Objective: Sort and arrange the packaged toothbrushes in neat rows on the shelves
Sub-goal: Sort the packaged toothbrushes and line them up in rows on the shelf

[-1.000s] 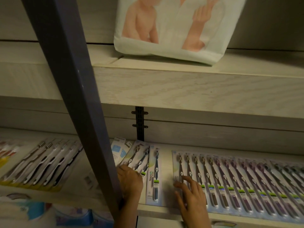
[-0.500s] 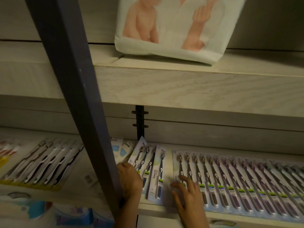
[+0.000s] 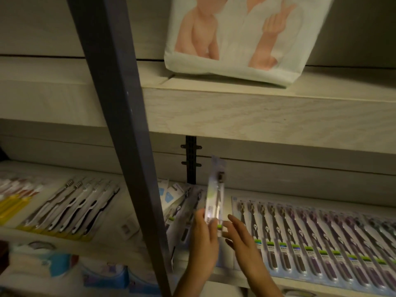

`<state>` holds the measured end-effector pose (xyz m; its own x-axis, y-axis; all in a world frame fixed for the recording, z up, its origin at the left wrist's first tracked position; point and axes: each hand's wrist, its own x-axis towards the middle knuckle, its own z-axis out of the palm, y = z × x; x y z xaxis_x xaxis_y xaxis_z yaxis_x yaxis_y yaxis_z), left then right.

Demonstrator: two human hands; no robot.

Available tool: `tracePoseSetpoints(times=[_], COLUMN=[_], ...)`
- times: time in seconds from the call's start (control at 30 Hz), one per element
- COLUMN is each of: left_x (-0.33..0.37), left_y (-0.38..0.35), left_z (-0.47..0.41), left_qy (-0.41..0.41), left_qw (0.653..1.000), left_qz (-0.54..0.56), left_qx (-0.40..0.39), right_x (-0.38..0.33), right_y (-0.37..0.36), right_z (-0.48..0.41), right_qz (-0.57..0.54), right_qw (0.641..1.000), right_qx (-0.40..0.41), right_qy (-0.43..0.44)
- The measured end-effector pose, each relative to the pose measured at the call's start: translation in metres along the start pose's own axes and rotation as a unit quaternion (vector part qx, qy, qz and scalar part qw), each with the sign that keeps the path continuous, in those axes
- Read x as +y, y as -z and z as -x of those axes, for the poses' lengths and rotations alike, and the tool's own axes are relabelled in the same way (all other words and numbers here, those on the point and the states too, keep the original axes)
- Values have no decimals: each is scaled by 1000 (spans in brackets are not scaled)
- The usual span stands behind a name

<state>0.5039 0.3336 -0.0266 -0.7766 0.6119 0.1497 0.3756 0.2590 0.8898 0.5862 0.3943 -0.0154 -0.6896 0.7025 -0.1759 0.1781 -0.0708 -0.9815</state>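
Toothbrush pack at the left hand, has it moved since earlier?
Yes: the toothbrush pack rose off the shelf, gripped by the left hand, its top now beside the black bracket.

Toothbrush pack [image 3: 215, 196] between post [image 3: 120, 125] and toothbrush row [image 3: 310, 239].

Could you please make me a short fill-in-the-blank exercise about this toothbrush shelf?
1. The left hand grips ____ lifted toothbrush pack.
2. The row of purple toothbrushes lies to the ____ of the right hand.
3. The printed white bag stands on the shelf ____ the toothbrushes.
4. Left of the dark post, the black-and-white toothbrushes lie on ____ cards.
Missing words: one; right; above; yellow.
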Motion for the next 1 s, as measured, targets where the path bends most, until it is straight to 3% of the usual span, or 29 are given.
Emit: tracePoseSetpoints(times=[0.23, 0.47, 0.53, 0.63, 0.73, 1.0], left_x=[0, -12, -23, -43, -71, -124], left_y=[11, 67, 92, 133, 161, 138], left_z=[28, 57, 68, 73, 51, -27], left_qy=[4, 8, 25, 67, 97, 130], left_qw=[995, 992, 990, 991, 992, 967], left_qz=[35, 41, 85, 114, 57, -217], left_qx=[-90, -122, -108, -14, 50, -33], right_x=[1, 5, 4, 3, -1, -6], right_y=[-11, -26, -33, -46, -62, -81], right_z=[14, 34, 37, 40, 44, 56], right_qz=[5, 9, 10, 11, 11, 18], right_qw=[999, 995, 993, 988, 981, 972], right_qx=[37, 100, 114, 153, 194, 234], right_qy=[27, 21, 10, -9, 1, 2])
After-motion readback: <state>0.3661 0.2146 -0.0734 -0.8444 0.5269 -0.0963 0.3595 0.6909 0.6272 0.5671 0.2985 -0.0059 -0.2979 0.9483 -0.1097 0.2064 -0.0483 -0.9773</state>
